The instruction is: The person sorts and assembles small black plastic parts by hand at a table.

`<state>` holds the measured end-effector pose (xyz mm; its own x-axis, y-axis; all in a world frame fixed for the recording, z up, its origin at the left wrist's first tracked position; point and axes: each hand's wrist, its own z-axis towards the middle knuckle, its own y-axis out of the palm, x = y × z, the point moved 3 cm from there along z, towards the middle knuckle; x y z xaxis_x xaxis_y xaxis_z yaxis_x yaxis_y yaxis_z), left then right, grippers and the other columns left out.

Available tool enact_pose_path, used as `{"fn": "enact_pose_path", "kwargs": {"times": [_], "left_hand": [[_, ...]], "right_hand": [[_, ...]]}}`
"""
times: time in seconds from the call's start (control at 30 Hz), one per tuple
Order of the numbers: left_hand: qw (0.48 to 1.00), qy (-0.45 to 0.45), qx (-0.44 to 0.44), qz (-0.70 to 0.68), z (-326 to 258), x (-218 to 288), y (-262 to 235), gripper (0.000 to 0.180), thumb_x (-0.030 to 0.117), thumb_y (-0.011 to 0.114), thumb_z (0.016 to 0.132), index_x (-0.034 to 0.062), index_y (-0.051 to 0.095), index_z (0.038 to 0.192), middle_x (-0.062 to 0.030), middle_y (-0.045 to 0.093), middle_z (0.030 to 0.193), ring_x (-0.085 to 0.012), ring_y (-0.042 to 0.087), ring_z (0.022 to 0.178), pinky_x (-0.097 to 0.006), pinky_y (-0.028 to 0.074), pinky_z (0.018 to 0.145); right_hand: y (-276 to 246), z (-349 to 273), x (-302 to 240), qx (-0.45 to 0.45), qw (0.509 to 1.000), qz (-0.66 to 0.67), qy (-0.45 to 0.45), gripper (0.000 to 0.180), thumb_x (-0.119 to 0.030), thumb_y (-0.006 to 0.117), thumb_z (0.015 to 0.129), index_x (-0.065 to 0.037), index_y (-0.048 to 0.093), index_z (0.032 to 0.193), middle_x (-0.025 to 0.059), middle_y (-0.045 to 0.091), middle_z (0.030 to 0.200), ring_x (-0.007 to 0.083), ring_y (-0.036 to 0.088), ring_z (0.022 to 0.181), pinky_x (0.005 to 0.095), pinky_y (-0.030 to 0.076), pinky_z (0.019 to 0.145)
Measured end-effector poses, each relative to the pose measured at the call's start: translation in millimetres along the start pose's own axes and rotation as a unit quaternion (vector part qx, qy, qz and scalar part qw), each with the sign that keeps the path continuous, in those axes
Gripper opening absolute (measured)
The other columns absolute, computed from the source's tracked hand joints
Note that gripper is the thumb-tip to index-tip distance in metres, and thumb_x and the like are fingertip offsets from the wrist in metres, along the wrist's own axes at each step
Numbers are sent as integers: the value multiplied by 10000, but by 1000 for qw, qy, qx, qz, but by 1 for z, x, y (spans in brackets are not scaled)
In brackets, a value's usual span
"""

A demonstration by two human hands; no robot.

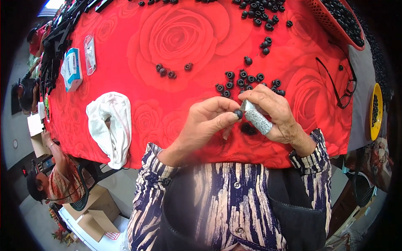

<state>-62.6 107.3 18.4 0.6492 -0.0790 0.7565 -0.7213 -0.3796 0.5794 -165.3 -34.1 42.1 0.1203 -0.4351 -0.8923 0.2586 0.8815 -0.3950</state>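
Note:
My left hand [209, 121] is closed, pinching a small round black part [238, 113] between thumb and forefinger. My right hand [274, 113] is wrapped round a short tool with a silver, glittery handle [258, 120]. Its thin metal tip, which looks like a blade, meets or nearly meets the black part. Just beyond both hands lies a loose group of similar black parts [251, 78], ball-shaped with a ring-like opening. A dark object [248, 129] shows below the tool's handle, partly hidden.
A red tablecloth [167, 100] with rose prints covers the table. On it lie a white cloth [109, 125], a blue-and-white box [72, 70] and eyeglasses [344, 94]. A red basket [335, 25] of black parts and a yellow plate [376, 112] stand right. Other people sit at left.

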Motion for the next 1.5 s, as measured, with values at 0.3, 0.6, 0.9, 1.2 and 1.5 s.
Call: {"fn": "enact_pose_path", "kwargs": {"times": [0.3,0.6,0.9,1.2,1.5], "left_hand": [[1000,-11,3,15,0,0,0,204,96,574,889,-42,562,1038,-41,590,859,-67,536,638,-205,470,538],[999,-31,5,3,2,-3,-2,209,110,569,893,-46,561,1033,-45,592,856,-71,528,624,-209,468,536],[997,-25,13,-77,2,-1,-5,195,119,573,891,-29,569,1017,-46,596,829,-73,531,607,-208,466,500],[999,-39,19,-31,4,-1,-1,205,113,576,889,-37,569,1028,-35,584,828,-68,528,608,-199,465,507],[995,29,35,86,2,1,1,191,64,555,896,-37,546,1057,-35,579,852,-46,524,621,-172,453,528]], "right_hand": [[0,-1,0,-5,1000,-6,-5,338,-10,617,718,15,544,1046,124,527,825,248,565,669,324,452,574],[1,-2,5,-4,999,-15,-29,330,-24,631,716,18,552,1034,127,527,814,256,571,674,328,456,580],[5,-2,-1,-14,997,-42,-66,367,-22,660,698,12,547,1046,129,533,811,263,575,677,318,462,581],[-2,-1,4,15,1000,-18,21,332,-28,649,736,15,535,1045,127,544,848,237,574,735,317,461,636],[0,-2,8,17,1000,-9,17,302,-18,636,743,22,541,1027,124,541,834,237,563,711,312,455,621]]}}
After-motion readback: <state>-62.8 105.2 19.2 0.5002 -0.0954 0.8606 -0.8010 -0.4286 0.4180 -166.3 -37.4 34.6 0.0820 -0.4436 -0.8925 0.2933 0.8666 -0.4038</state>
